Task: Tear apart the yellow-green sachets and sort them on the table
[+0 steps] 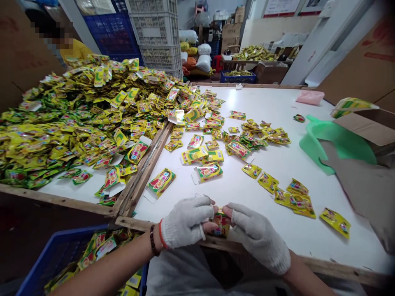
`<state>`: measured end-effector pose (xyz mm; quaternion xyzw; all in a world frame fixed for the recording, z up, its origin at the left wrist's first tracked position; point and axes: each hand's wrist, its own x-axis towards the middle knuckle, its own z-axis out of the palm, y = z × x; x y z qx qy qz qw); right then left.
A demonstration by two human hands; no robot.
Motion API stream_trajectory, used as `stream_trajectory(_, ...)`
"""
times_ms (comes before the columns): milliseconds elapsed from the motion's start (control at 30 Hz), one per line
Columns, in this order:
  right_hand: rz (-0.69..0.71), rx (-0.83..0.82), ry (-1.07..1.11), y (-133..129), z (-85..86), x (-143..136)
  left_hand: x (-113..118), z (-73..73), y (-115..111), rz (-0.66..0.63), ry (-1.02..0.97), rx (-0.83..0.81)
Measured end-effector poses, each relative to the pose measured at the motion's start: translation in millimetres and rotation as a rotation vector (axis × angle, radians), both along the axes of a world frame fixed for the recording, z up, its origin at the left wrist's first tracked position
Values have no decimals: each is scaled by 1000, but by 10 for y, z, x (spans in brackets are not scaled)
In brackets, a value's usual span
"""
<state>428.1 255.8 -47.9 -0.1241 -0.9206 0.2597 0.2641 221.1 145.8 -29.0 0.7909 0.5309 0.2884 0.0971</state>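
Currently, the left hand (187,222) and right hand (261,235), both gloved, are grasping a small printed box (220,225) between their fingers at the counter's (239,191) six o'clock edge; from there, a packet heap (89,102) is lying toward ten o'clock, and a green basin (345,137) is sitting toward two o'clock

Wood-edged white worktop (265,172) is filling the foreground, glare showing near its far edge. Behind it, stacked grey plastic lattice crates (154,31) are standing beside a blue plastic lattice panel (114,37). White and orange sacks (204,61) are piling by a red plastic stool (218,63). Framed wall posters (281,7) are hanging upper right; slanted-looking white pillar (321,45) is rising beside large brown cardboard (367,61).
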Motion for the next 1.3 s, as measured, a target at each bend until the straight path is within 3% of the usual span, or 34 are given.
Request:
stream_trajectory(67, -158, -251, 21, 14, -19, -116, -150, 79, 66, 178, 66, -46)
stream_trajectory(167, -413, -707, 123, -113, 28, -307, -524, 158, 130, 633, 248, -190)
stream_trajectory(233, -318, -962, 131, -312, 106, -409, -774, 175, 129, 822, 382, -368)
stream_trajectory(267, -162, -1052, 74, -423, 148, -449, -865, 183, 118, 855, 432, -452)
stream_trajectory(333, 106, -1066, -51, -600, 211, -513, -932, 213, 88, 825, 484, -519)
stream_trajectory(367, 138, -974, -68, -644, 226, -540, -900, 238, 72, 767, 498, -487)
stream_trajectory(500, -193, -368, 168, -485, 190, -614, -460, 347, 25, 360, 553, -189)
stream_trajectory(533, -245, -301, 198, -399, 174, -617, -333, 352, 22, 263, 553, -124)
stream_trajectory(600, -268, -336, 169, -242, 138, -595, -143, 309, 27, 146, 499, -14)
stream_trajectory(633, -268, -421, 150, -185, 115, -569, -88, 259, 34, 146, 435, 24)
stream_trajectory(700, -268, -649, 154, -130, 47, -493, -38, 125, 49, 294, 178, 71)
stream_trajectory(800, -300, -905, 197, -168, -88, -374, 17, -71, 60, 575, -512, -93)
stream_trajectory(867, -303, -955, 185, -227, -155, -323, 102, -138, 60, 597, -933, -278)
stream_trajectory(933, -280, -949, 178, -270, -177, -298, 203, -150, 58, 549, -1138, -356)
stream_trajectory(1067, -231, -801, 206, -239, -146, -270, 281, -124, 57, 489, -1066, -321)
stream_trajectory(1300, -320, -502, 175, -118, -168, -175, 134, -175, 47, 354, -753, -341)
